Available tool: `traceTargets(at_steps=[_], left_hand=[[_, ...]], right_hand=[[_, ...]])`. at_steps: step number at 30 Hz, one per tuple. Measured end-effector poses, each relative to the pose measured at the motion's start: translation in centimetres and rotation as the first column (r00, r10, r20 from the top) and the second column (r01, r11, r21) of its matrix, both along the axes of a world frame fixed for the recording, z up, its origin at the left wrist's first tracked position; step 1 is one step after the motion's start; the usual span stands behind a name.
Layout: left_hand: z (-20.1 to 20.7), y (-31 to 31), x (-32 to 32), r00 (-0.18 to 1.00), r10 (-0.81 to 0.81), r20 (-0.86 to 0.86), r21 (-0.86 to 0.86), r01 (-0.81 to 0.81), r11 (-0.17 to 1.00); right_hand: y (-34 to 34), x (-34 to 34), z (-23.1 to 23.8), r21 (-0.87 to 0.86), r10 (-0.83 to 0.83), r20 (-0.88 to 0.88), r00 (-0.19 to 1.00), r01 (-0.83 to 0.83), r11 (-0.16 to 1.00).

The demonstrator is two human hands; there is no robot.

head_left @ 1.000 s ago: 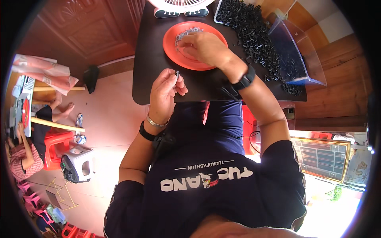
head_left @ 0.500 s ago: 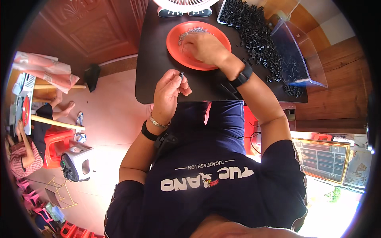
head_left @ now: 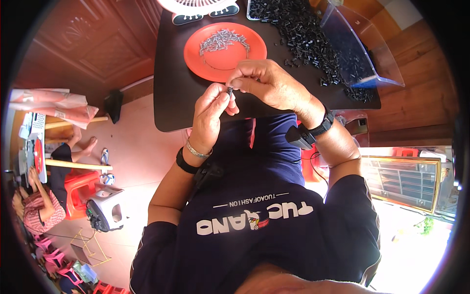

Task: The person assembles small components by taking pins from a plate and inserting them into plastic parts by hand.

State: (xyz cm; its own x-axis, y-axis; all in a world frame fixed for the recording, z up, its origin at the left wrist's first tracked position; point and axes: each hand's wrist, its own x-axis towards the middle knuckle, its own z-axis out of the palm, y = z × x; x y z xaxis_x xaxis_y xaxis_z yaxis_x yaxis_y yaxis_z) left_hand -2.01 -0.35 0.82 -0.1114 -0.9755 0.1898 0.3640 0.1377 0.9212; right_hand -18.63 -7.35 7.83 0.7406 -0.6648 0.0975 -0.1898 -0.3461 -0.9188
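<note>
The left hand [head_left: 209, 113] pinches a small dark part [head_left: 230, 90], partly hidden, near the red plate [head_left: 223, 62] of silver pins [head_left: 223, 40]; the right hand [head_left: 271, 87] meets it, grip unclear. The tabletop [head_left: 171, 98] also carries loose black pieces [head_left: 308, 41]; pinkish floor [head_left: 132, 142] lies left. The view cuts off a fan [head_left: 196, 4].

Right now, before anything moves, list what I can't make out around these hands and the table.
All in the head view:
Whether the right hand pinches anything: its fingers hide it.
Dark piece: too small, partly covered by the left hand.
Fan: top cut off by the upper edge.
Grey pieces: too small for detail.
</note>
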Motion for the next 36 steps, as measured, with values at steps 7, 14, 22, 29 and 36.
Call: traceTargets(at_steps=[7,14,22,29,36], left_hand=[[-0.3,0.1,-1.2,0.992,0.055,0.112,-0.048,-0.05,0.998],[-0.5,-0.1,-1.7,0.998,0.005,0.069,-0.009,-0.004,1.0],[-0.9,-0.8,-1.2,0.998,-0.036,-0.058,0.086,0.041,0.995],[-0.7,-0.8,-1.2,0.997,-0.064,-0.042,0.077,0.067,0.995],[-0.7,-0.7,-1.1,0.997,-0.061,-0.039,0.082,0.064,0.995]], right_hand=[[1.5,-1.2,-1.1,-0.001,-0.106,0.109,0.988,0.107,0.994],[1.8,-3.3,-1.2,-0.394,-0.136,0.096,0.986,0.163,0.905],[-4.8,-11.2,-2.6,-0.713,-0.647,-0.154,0.747,0.369,0.596],[-5.4,-11.3,-4.5,-0.743,-0.656,-0.3,0.692,0.262,0.616],[-5.2,-11.1,-4.4,-0.713,-0.665,-0.295,0.686,0.306,0.631]])
